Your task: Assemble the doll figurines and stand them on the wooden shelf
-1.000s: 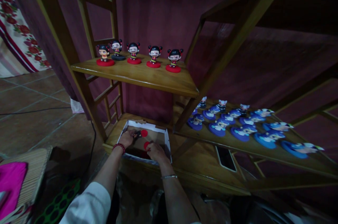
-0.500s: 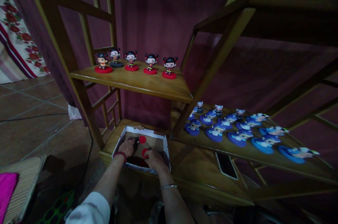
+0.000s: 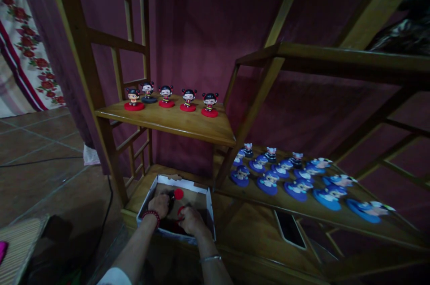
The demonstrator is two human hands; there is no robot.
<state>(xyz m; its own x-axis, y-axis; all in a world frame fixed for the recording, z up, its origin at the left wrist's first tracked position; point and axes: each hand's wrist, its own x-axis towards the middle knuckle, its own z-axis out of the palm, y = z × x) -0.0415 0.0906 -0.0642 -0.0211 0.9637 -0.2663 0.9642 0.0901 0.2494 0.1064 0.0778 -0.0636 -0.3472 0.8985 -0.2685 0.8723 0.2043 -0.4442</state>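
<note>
Both my hands are down inside a shallow white cardboard box with a brown inside. My left hand, with a red bead bracelet at the wrist, is closed around the dark part of a figurine lying on its side, its round red base turned up towards me. Close by on the right, my right hand has its fingers closed on the red base of another figurine. Most of both figurines is hidden by my fingers and the dim light.
Above the box, a wooden shelf carries several black-haired figurines, mostly on red bases. Several blue and purple figurines stand on the shelf to the right. A phone lies below them. Wooden posts frame the shelves.
The whole scene sits lower in the picture as my head view tilts up. Both hands stay in the box, with only slight finger movement at the figurines.
</note>
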